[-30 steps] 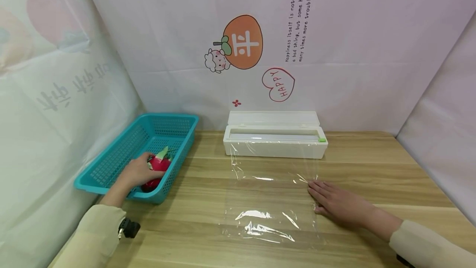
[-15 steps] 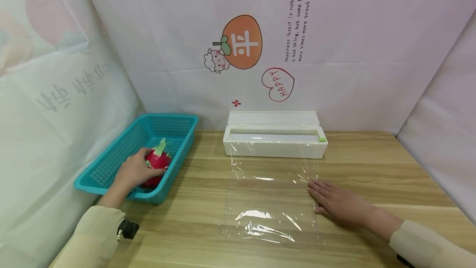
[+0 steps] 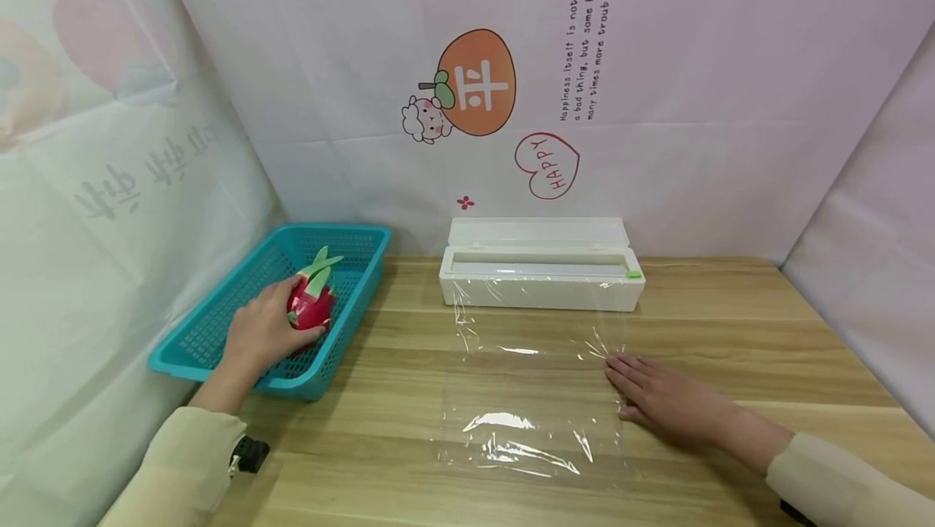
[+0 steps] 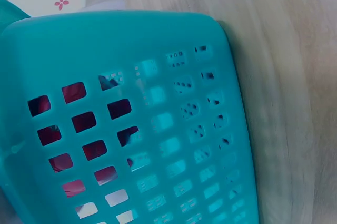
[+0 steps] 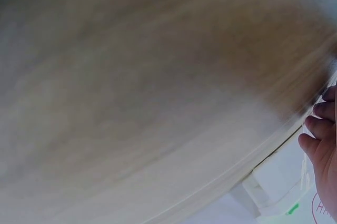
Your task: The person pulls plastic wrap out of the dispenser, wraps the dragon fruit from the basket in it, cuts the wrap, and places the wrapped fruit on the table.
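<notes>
My left hand [image 3: 264,330] grips a red dragon fruit [image 3: 311,304] with green leafy tips, inside the turquoise basket [image 3: 212,332]. Through the basket's slots [image 4: 95,150] in the left wrist view, patches of the red fruit show; the hand itself is hidden there. On the wooden table my right hand [image 3: 661,397] lies flat, its straight fingers touching the right edge of a sheet of clear cling film [image 3: 526,405]. The film runs forward over the table from a white dispenser box [image 3: 540,291], whose lid stands raised. Several fingers [image 5: 318,126] of the right hand show in the right wrist view.
A printed white cloth [image 3: 657,145] hangs behind the table [image 3: 387,462], with more cloth at both sides. The basket stands against the left cloth. A green slider [image 3: 633,274] sits at the dispenser's right end.
My left hand has lifted the dragon fruit a little within the basket, so more of its leafy tips shows. The right hand and the film stay in place.
</notes>
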`<action>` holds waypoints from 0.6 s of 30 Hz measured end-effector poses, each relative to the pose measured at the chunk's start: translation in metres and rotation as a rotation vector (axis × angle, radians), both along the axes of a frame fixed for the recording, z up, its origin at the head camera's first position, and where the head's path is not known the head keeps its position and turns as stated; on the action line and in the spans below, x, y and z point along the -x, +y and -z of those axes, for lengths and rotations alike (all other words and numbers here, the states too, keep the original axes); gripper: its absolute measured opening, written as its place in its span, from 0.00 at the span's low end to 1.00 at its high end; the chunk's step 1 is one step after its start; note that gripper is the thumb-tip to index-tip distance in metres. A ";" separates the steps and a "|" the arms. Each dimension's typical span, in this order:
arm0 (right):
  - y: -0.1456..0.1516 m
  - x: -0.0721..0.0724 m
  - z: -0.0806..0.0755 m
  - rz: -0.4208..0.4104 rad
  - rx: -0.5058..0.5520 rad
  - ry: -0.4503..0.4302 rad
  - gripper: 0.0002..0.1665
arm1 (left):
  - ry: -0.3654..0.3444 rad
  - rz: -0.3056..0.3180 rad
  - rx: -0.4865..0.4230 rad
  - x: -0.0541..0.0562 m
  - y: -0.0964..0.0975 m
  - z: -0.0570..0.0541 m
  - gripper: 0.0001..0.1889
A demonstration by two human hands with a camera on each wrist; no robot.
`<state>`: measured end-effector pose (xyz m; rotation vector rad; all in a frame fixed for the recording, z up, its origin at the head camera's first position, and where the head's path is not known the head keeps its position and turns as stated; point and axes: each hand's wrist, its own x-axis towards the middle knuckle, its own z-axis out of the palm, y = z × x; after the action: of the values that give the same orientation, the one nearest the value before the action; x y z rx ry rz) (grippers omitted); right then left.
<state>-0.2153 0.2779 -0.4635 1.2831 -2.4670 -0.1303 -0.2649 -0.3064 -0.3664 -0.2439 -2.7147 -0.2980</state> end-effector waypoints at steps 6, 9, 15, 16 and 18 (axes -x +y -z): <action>-0.001 0.000 -0.001 -0.008 -0.001 -0.011 0.34 | 0.195 0.039 0.117 0.000 0.002 -0.001 0.48; -0.001 -0.001 -0.002 -0.004 0.000 -0.021 0.34 | 0.252 0.053 0.151 0.000 0.002 -0.002 0.50; 0.000 0.000 -0.002 0.001 -0.005 -0.034 0.34 | 0.374 0.084 0.225 0.001 0.001 -0.004 0.50; -0.001 0.000 -0.003 0.000 -0.007 -0.035 0.34 | 0.393 0.089 0.238 0.001 0.001 -0.004 0.50; -0.002 -0.001 -0.003 -0.001 -0.009 -0.041 0.34 | 0.430 0.100 0.262 0.001 0.001 -0.005 0.49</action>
<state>-0.2146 0.2762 -0.4600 1.3030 -2.5029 -0.1157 -0.2656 -0.3058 -0.3609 -0.4605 -2.3116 0.0797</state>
